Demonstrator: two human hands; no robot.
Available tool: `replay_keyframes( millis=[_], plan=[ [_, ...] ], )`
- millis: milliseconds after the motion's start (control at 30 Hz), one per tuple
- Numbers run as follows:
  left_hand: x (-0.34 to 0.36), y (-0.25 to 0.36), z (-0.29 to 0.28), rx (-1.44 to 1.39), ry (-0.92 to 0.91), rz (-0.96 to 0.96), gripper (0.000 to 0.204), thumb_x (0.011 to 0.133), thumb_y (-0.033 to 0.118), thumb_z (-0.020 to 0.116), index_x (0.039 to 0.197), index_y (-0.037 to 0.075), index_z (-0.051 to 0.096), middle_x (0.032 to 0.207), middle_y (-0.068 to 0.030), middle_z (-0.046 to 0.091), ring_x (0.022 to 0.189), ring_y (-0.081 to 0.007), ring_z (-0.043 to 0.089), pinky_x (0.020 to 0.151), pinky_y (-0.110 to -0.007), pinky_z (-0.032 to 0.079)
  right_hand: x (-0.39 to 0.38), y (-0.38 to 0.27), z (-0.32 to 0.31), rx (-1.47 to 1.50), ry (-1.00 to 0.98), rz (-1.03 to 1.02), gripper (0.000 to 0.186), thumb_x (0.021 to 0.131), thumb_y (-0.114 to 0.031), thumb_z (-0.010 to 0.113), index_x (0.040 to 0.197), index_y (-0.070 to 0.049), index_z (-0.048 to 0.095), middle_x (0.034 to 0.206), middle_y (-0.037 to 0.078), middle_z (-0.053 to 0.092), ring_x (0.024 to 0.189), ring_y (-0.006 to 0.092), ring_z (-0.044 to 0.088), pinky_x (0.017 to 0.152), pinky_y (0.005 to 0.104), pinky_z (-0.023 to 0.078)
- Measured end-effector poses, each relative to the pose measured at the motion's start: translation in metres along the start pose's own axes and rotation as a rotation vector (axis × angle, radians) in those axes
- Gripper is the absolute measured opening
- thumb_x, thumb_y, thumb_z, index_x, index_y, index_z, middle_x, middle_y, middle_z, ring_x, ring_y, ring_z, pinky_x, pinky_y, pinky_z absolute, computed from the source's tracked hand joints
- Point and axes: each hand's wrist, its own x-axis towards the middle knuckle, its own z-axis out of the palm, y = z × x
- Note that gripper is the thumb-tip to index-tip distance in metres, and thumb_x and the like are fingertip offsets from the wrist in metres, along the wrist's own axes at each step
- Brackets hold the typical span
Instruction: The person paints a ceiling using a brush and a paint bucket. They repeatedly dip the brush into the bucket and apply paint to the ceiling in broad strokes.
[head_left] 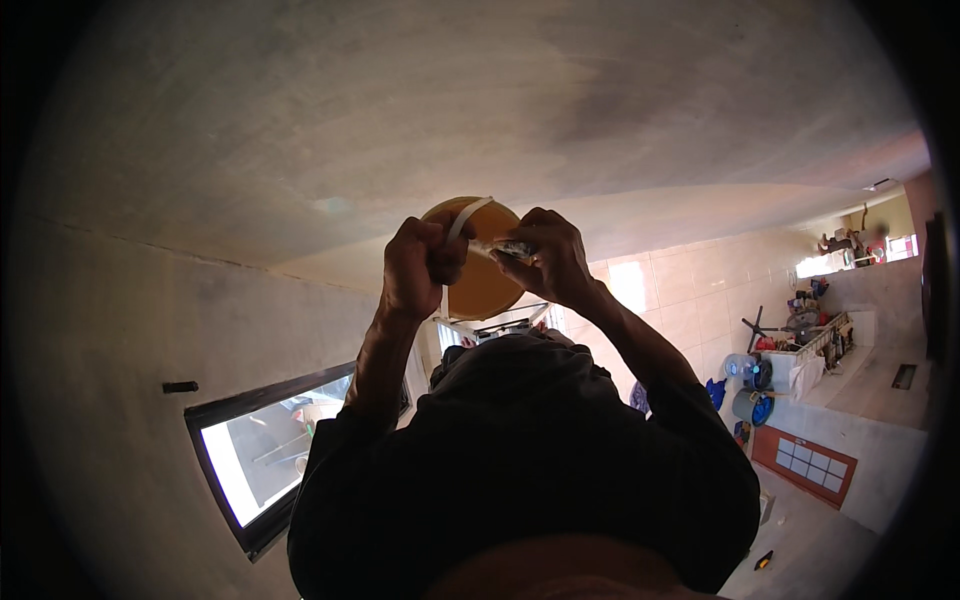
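Observation:
My left hand (415, 262) is closed in a fist, with a curved white strip (470, 212) rising out of its thumb side. My right hand (555, 255) pinches a small grey and whitish object (514, 248) whose kind I cannot make out. Its pale end points toward the left fist, a short gap away. Behind and below both hands is a round yellow-orange container or disc (482, 290), seen from above. The fingers cover part of its rim, and I cannot tell what bears it.
A bare plastered wall (330, 130) spreads ahead. To the left is a dark-framed window (275, 450). Light floor tiles (690, 290) lie to the right below. Farther right are a blue-green tub (750, 405), assorted household items and an orange-brown door (805, 465) with panes.

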Motion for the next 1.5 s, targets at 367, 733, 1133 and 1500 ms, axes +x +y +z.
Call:
replay_keyframes(
  millis=[367, 733, 1133, 1500],
  plan=[
    [-0.009, -0.009, -0.004, -0.001, 0.049, -0.069, 0.039, 0.087, 0.031, 0.041, 0.102, -0.002, 0.057, 0.064, 0.0053, 0.037, 0.050, -0.0051, 0.030, 0.044, -0.021, 0.025, -0.006, 0.015, 0.011, -0.266, 0.057, -0.189, 0.028, 0.067, -0.015, 0.075, 0.091, -0.014, 0.061, 0.078, 0.004, 0.054, 0.077, 0.0237, 0.054, 0.067, 0.0379, 0.043],
    [0.012, -0.002, -0.002, 0.036, 0.058, 0.001, 0.037, 0.082, 0.027, 0.041, 0.096, -0.002, 0.059, 0.062, 0.0054, 0.038, 0.048, -0.0048, 0.028, 0.042, -0.020, 0.025, -0.009, 0.012, 0.020, 0.094, -0.084, 0.307, 0.029, 0.071, -0.019, 0.080, 0.091, -0.002, 0.067, 0.072, 0.012, 0.063, 0.067, 0.0270, 0.064, 0.061, 0.0362, 0.050],
    [0.021, -0.019, -0.019, -0.082, 0.020, -0.016, 0.038, 0.079, 0.028, 0.042, 0.098, -0.001, 0.057, 0.061, 0.0028, 0.042, 0.046, -0.0079, 0.032, 0.042, -0.023, 0.027, -0.014, 0.012, 0.027, 0.081, -0.052, 0.102, 0.030, 0.071, -0.023, 0.083, 0.086, -0.003, 0.067, 0.074, 0.012, 0.065, 0.069, 0.0283, 0.065, 0.061, 0.0361, 0.052],
    [0.009, -0.014, -0.019, -0.106, 0.032, 0.020, 0.044, 0.081, 0.029, 0.041, 0.105, -0.005, 0.057, 0.067, 0.0016, 0.044, 0.050, -0.0082, 0.034, 0.044, -0.022, 0.029, -0.004, 0.033, 0.028, -0.304, -0.043, -0.169, 0.017, 0.072, -0.026, 0.070, 0.083, -0.017, 0.060, 0.077, 0.008, 0.055, 0.074, 0.0270, 0.054, 0.068, 0.0400, 0.042]
  ],
)
